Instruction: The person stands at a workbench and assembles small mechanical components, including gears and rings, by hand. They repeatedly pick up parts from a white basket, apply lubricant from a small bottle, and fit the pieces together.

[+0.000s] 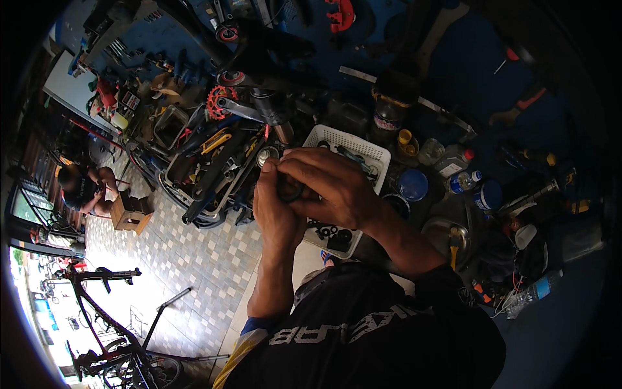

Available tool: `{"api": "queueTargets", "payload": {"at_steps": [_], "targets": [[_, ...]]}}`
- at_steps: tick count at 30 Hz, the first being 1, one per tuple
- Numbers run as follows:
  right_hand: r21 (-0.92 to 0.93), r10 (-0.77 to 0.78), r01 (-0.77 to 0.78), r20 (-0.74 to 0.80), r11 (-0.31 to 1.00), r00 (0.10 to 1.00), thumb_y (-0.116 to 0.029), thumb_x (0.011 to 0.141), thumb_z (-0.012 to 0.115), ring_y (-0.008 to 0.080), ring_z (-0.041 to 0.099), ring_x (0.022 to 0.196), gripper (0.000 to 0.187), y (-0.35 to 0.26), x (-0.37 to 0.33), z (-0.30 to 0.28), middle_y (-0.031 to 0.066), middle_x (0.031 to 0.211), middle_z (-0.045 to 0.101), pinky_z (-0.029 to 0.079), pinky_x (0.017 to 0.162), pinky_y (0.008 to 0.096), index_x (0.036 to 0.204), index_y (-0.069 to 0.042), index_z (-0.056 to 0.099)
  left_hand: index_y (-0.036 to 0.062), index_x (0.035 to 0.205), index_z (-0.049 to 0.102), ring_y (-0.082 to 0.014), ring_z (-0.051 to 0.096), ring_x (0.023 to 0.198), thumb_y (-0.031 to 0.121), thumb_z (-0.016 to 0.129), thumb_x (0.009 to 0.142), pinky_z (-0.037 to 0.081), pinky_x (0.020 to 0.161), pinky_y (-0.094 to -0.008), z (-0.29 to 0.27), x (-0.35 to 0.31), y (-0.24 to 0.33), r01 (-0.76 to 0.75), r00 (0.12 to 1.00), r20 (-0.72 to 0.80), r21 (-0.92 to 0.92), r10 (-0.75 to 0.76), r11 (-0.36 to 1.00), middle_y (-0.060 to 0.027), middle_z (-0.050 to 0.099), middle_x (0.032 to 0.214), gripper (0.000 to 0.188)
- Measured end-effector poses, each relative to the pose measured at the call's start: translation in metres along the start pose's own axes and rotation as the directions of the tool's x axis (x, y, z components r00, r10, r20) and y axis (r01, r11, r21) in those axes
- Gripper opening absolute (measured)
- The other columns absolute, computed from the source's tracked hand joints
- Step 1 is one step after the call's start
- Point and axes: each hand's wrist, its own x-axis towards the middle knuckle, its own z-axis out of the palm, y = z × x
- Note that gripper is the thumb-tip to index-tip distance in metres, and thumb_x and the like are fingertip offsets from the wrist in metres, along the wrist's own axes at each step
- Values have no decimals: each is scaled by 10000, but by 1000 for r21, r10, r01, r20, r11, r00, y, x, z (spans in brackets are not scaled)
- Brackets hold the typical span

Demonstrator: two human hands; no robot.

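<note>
My two hands meet in the middle of the view, fingertips close together. The thumb of my left hand (277, 211) presses against a small round silver part (266, 155). My right hand (334, 185) is closed, its fingers curled toward the same spot, and what lies under them is hidden. In the gap between the palms shows a dark round shape that I cannot make out. Just beyond the fingertips hangs a black shock absorber (271, 109) with a bronze-coloured shaft, on a dark bike frame (249, 61). Beneath my right hand stands a white plastic basket (383, 155) of small parts.
Left of my hands lies a tray of tools (214, 162), near a red chainring (221, 102). Bottles and a blue-lidded tub (413, 185) stand at right, beside a metal bowl with a yellow brush (454, 246). A person (84, 185) sits far left; below stands a bike frame (97, 305).
</note>
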Motion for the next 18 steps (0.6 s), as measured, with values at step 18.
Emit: {"api": "queueTargets", "payload": {"at_steps": [18], "targets": [[-34, 54, -54, -12, 998, 998, -98, 789, 794, 337, 578, 1265, 562, -6, 0, 9, 158, 1300, 639, 494, 1038, 434, 1322, -23, 632, 6, 1208, 588, -163, 639, 974, 390, 363, 1092, 510, 894, -302, 2, 4, 3, -171, 981, -27, 349, 192, 922, -109, 656, 1074, 459]]}}
